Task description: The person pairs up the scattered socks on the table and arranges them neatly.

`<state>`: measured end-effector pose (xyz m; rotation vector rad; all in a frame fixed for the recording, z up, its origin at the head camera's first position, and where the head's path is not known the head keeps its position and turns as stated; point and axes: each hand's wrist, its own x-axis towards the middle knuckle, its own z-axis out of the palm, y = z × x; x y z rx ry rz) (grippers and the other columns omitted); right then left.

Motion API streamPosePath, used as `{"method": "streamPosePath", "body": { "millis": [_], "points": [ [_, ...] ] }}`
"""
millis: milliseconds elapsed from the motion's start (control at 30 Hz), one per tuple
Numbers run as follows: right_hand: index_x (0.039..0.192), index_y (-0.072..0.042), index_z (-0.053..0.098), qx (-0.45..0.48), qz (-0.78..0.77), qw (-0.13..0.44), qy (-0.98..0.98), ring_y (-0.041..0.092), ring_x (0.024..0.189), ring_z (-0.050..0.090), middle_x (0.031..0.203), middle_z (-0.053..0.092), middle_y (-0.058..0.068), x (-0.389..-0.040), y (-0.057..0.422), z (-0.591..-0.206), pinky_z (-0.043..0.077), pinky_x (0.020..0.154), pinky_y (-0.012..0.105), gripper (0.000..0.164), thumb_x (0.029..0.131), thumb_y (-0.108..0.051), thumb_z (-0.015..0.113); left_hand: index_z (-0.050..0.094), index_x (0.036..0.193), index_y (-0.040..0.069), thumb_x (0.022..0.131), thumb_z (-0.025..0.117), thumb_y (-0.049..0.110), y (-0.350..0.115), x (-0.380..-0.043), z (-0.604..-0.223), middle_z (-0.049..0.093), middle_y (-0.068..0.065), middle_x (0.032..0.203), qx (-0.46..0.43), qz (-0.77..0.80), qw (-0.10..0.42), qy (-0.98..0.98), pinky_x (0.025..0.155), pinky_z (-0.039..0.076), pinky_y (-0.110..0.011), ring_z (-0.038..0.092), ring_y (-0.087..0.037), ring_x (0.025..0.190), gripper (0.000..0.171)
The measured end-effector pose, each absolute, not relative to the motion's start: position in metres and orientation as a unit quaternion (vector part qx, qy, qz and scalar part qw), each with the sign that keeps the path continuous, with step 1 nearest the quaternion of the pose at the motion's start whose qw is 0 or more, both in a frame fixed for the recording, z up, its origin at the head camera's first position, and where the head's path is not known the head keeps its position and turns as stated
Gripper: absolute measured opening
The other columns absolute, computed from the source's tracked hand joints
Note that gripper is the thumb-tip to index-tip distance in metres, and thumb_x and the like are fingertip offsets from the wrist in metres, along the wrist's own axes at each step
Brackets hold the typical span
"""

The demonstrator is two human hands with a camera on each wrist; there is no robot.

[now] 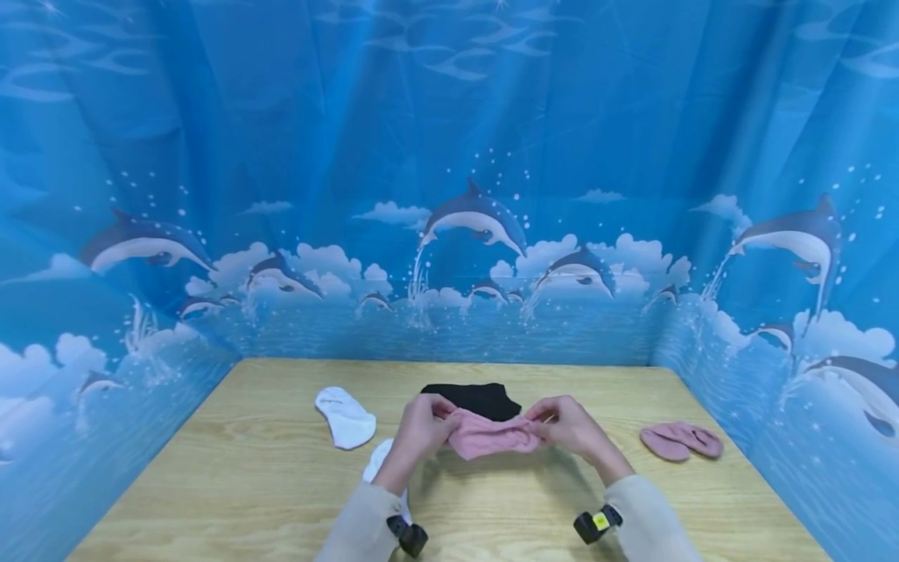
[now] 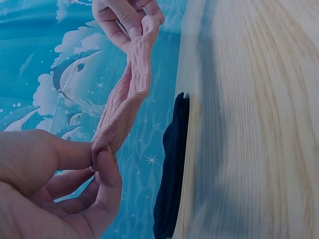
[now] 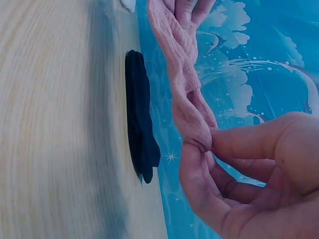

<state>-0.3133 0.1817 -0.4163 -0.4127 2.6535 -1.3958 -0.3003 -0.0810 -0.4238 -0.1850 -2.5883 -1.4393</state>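
A pink sock (image 1: 492, 437) is stretched sideways between both hands, held up over the table. My left hand (image 1: 424, 425) pinches one end between thumb and fingers, and my right hand (image 1: 567, 425) pinches the other. In the left wrist view the sock (image 2: 124, 94) looks like a narrow, creased band; the right wrist view shows the same sock (image 3: 184, 89) folded along its length. Just behind it lies a black sock (image 1: 477, 400) on the table, its near part hidden by the pink one in the head view.
On the wooden table (image 1: 267, 484), a white sock (image 1: 346, 417) lies at the left. Another white sock (image 1: 379, 459) is partly covered by the left forearm. Folded pink socks (image 1: 681, 440) lie near the right edge. A blue dolphin-print curtain (image 1: 337, 195) encloses the back and sides.
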Motion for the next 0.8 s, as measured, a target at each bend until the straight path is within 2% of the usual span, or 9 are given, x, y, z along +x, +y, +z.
{"method": "streamPosePath", "body": {
  "millis": [267, 567, 800],
  "points": [
    [0.106, 0.002, 0.074, -0.142, -0.454, 0.048, 0.878, 0.016, 0.076, 0.064, 0.096, 0.073, 0.011, -0.3129, 0.1776, -0.4181, 0.056, 0.064, 0.026, 0.016, 0.090, -0.002, 0.071, 0.073, 0.093, 0.000, 0.087, 0.078, 0.004, -0.0860, -0.2976, -0.4198, 0.072, -0.011, 0.086, -0.059, -0.486, 0.074, -0.869, 0.059, 0.055, -0.024, 0.066, -0.012, 0.069, 0.009],
    [0.104, 0.002, 0.074, -0.151, -0.453, 0.046, 0.877, 0.016, 0.075, 0.064, 0.093, 0.072, 0.011, -0.3118, 0.1738, -0.4172, 0.057, 0.064, 0.028, 0.014, 0.091, -0.001, 0.071, 0.074, 0.094, 0.000, 0.089, 0.078, 0.005, -0.0819, -0.2984, -0.4228, 0.072, -0.010, 0.085, -0.071, -0.483, 0.057, -0.871, 0.058, 0.055, -0.024, 0.063, -0.012, 0.067, 0.008],
    [0.104, 0.001, 0.074, -0.142, -0.444, 0.035, 0.884, 0.016, 0.075, 0.064, 0.094, 0.072, 0.010, -0.3096, 0.1739, -0.4176, 0.056, 0.065, 0.027, 0.015, 0.090, -0.003, 0.072, 0.075, 0.093, 0.002, 0.088, 0.078, 0.006, -0.0780, -0.3010, -0.4264, 0.072, -0.008, 0.084, -0.073, -0.472, 0.056, -0.877, 0.059, 0.054, -0.023, 0.063, -0.012, 0.072, 0.007]
  ]
}}
